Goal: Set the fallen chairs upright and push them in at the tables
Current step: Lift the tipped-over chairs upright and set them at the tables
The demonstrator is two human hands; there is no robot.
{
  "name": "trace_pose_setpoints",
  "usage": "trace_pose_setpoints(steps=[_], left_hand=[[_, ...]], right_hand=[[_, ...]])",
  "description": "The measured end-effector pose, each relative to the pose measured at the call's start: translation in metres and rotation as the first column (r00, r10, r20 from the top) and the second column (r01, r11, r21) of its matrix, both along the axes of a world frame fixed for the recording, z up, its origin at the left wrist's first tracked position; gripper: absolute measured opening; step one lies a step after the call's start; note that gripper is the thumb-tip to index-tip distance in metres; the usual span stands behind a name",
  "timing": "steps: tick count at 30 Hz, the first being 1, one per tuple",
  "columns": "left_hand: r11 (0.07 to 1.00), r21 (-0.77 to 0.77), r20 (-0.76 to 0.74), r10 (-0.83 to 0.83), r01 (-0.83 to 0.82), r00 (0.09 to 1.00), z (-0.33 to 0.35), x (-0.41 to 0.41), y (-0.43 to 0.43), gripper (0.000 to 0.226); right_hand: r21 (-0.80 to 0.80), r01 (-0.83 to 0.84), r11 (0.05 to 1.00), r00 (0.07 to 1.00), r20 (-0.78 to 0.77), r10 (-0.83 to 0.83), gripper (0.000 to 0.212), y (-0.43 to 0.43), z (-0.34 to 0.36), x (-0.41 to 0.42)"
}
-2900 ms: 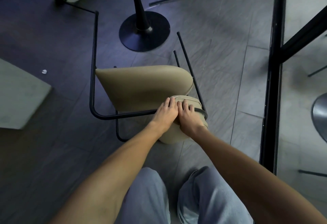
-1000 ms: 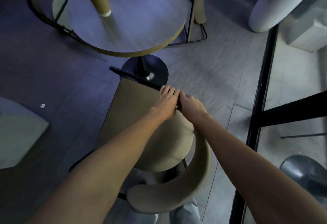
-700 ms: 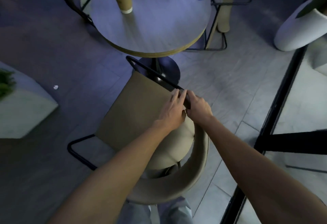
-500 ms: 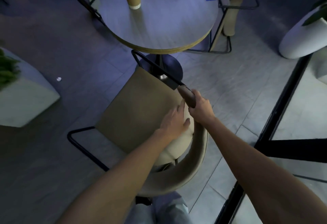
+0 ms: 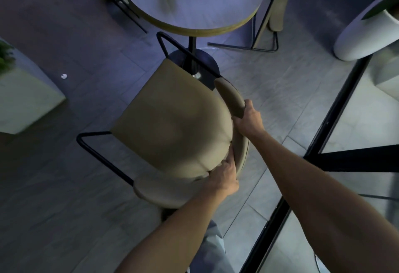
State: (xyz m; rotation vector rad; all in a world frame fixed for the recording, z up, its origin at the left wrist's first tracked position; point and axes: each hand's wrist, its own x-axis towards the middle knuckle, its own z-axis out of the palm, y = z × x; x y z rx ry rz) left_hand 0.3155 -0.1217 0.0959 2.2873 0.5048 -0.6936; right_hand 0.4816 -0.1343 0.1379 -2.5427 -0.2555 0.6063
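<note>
Two hands on one chair, looks like push-in time

The left hand (image 5: 224, 176) clamps the curved padded backrest (image 5: 172, 194) at the rear and the right hand (image 5: 248, 119) wraps its far end. The chair (image 5: 172, 126) looks upright just beyond both hands, short of the round wood-edged tabletop (image 5: 216, 28) ahead. Next I'd guess a straight shove forward. The seat's (image 5: 151, 100) matte beige, the black tube frame (image 5: 95, 146) is thin, and it should slide fine on the smooth floor tiles (image 5: 280, 91).

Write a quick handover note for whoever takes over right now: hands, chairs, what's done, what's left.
The left hand and right hand both grip the curved backrest of the tan chair.
Done: it stands upright, facing the round table.
To do: push it in; the seat is not yet under the tabletop.
A second chair sits beyond the table: pose unclear, check it.
</note>
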Motion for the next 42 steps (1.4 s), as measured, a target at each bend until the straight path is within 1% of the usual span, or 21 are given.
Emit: trace_pose_setpoints(steps=[6,11,14,18,24,26,29,31,33,42], left_hand=[[0.999,-0.001,-0.006,-0.048,0.048,0.999,0.006,-0.018,0.003,0.113],[0.991,0.010,-0.065,-0.133,0.134,0.989,0.008,-0.042,0.012,0.111],[0.981,0.029,-0.065,-0.189,0.192,0.980,0.009,-0.060,0.018,0.109],[0.971,0.043,-0.055,-0.234,0.236,0.971,0.007,-0.076,0.022,0.106],[0.983,0.027,-0.017,-0.184,0.184,0.983,-0.003,-0.082,0.019,0.100],[0.987,0.033,0.001,-0.159,0.159,0.987,-0.005,-0.082,0.017,0.097],[0.991,0.021,0.023,-0.133,0.133,0.991,-0.006,-0.076,0.014,0.090],[0.992,0.023,0.029,-0.127,0.126,0.992,-0.007,-0.071,0.012,0.087],[0.992,0.026,0.029,-0.128,0.127,0.991,-0.007,-0.064,0.010,0.087],[0.987,0.123,0.074,-0.110,0.100,0.991,-0.010,-0.043,0.003,0.077]], right_hand=[[-0.015,-0.011,1.000,1.000,0.003,0.011,0.048,-0.005,-0.002,-0.019],[-0.031,0.060,0.998,0.998,-0.012,-0.060,0.044,-0.014,-0.004,-0.040],[-0.045,0.121,0.992,0.991,-0.052,-0.123,0.044,-0.022,-0.006,-0.055],[-0.075,0.157,0.985,0.984,-0.076,-0.162,0.049,-0.029,-0.007,-0.071],[-0.067,0.159,0.985,0.977,-0.136,-0.167,0.060,-0.032,-0.004,-0.075],[-0.051,0.198,0.979,0.969,-0.137,-0.203,0.059,-0.035,-0.006,-0.080],[-0.035,0.271,0.962,0.957,-0.101,-0.273,0.055,-0.039,-0.012,-0.096],[-0.035,0.283,0.958,0.954,-0.088,-0.285,0.057,-0.042,-0.017,-0.104],[-0.037,0.291,0.956,0.950,-0.105,-0.293,0.060,-0.046,-0.019,-0.108],[0.004,0.321,0.947,0.932,-0.180,-0.315,0.053,-0.056,-0.030,-0.113]])
